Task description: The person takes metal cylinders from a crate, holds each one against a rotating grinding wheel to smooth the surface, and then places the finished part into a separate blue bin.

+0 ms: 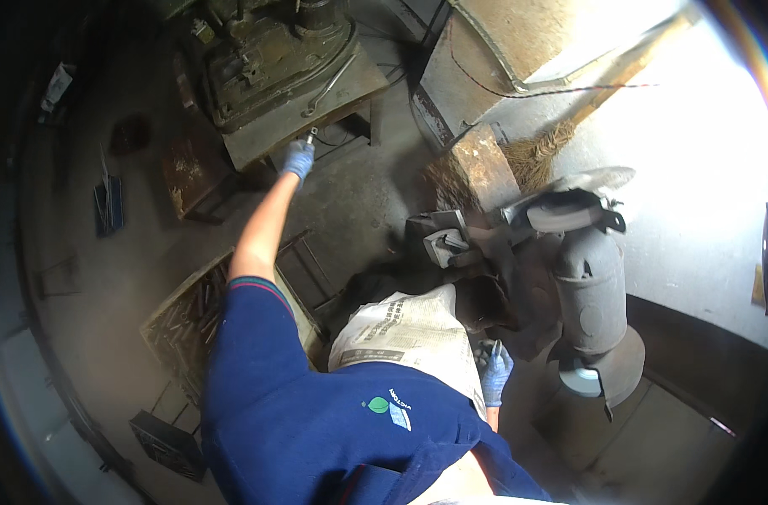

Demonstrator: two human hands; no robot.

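Note:
My left hand, in a blue glove, is stretched far forward with its fingers closed round a small metal piece. That piece is just short of the front edge of a worn machine table. A bent metal rod lies on the tabletop near its right side. Low at my right side, my gloved right hand is closed, with a small greyish tip poking out above the fingers. What that piece is I cannot make out. Beside this hand, to its right, stands a dusty bench grinder. A printed newspaper sheet covers my lap.
At my left is a crate full of metal pieces. A rusty block and a straw broom stand ahead on the right. A dark cable hangs across a pale panel. A dark slotted box sits at lower left.

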